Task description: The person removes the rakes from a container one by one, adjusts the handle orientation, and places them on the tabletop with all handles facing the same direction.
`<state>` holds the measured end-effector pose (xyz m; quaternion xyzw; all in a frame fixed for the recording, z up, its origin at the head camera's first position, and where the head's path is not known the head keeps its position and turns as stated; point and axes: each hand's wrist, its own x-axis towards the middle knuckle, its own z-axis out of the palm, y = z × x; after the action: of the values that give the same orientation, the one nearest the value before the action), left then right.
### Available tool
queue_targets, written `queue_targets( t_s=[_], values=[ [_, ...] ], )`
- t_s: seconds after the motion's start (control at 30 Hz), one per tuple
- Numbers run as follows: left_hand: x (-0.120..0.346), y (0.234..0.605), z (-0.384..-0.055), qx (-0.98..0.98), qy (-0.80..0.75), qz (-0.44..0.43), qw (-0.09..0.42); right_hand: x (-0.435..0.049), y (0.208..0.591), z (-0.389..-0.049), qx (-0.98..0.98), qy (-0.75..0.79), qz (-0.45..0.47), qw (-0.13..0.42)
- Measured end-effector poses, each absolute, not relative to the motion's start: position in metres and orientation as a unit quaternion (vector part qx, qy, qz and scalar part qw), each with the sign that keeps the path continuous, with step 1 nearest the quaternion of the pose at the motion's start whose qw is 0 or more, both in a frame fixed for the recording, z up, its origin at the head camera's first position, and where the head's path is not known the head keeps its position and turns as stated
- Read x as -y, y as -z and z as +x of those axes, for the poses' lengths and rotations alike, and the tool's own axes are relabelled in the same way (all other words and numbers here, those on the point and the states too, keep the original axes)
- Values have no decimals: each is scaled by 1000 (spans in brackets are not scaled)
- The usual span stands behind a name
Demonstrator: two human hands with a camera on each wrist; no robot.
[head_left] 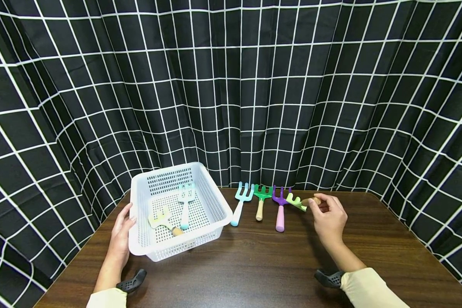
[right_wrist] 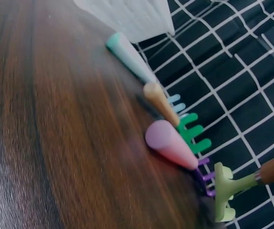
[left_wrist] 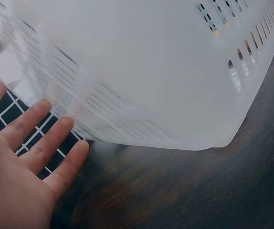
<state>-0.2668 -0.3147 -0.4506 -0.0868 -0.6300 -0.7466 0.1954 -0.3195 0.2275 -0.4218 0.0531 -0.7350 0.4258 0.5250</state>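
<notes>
Six hand forks are in sight, and the work looks partway along; two of them, the pale fork [head_left: 185, 211] and the yellow fork [head_left: 161, 220], lie inside the white basket [head_left: 192, 241], the yellow one slanting with its wooden handle toward the near wall; the other four are outside it; three of these, the blue fork [head_left: 238, 209], the green fork [head_left: 260, 209] and the purple fork [head_left: 280, 214], lie in a row on the counter [head_left: 254, 265], tines toward the curtain [head_left: 223, 85], the blue one just beside the basket.

The right hand [head_left: 330, 217] pinches the lime fork [head_left: 298, 203] by its wooden handle, between thumb and fingers; its head is close by the purple fork's tines; whether the two touch cannot be told; the left hand [head_left: 120, 234] is at the basket's left side, its fingers spread with gaps between them in the left wrist view; how firmly it bears on the basket cannot be told.

By count, then, two forks are in the basket, one is in hand and three are on the counter; whether the work runs into the basket or out of it these pictures alone do not settle.

No brand, label or writing can be read on the forks or the basket.
</notes>
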Motion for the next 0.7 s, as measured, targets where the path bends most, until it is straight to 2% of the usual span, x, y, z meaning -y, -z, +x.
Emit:
queue_targets(
  t_s=[0.7],
  values=[
    [315, 449, -266, 638, 741, -82, 192, -238, 433, -319, 762, -383, 72, 518]
  ],
)
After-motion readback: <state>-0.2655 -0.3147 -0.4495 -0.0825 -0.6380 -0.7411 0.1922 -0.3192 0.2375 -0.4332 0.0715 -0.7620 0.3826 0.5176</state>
